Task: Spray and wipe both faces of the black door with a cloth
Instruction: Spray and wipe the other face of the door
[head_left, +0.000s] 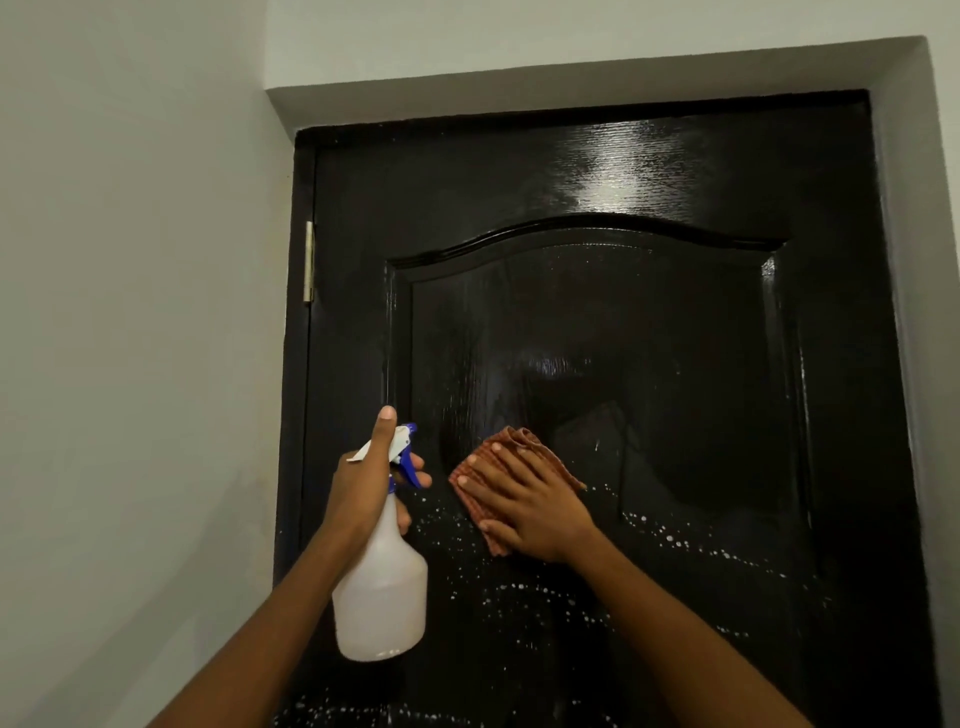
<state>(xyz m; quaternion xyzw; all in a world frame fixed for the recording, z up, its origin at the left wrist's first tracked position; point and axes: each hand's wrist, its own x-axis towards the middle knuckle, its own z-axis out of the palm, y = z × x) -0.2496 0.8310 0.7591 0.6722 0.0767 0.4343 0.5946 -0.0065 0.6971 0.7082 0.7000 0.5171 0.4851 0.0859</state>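
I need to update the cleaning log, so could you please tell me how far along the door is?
Done: the upper panel of the black door looks streaked and wiped. In hand: the right hand presses the cloth flat against it while the left hand holds the spray bottle. Left: droplets below, and the other face, unseen here.

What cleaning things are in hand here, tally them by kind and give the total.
Spray bottle: 1, held by the left hand
Cloth: 1, pressed on the black door by the right hand
Total: 2

Black door, orange checked cloth, white bottle with blue trigger
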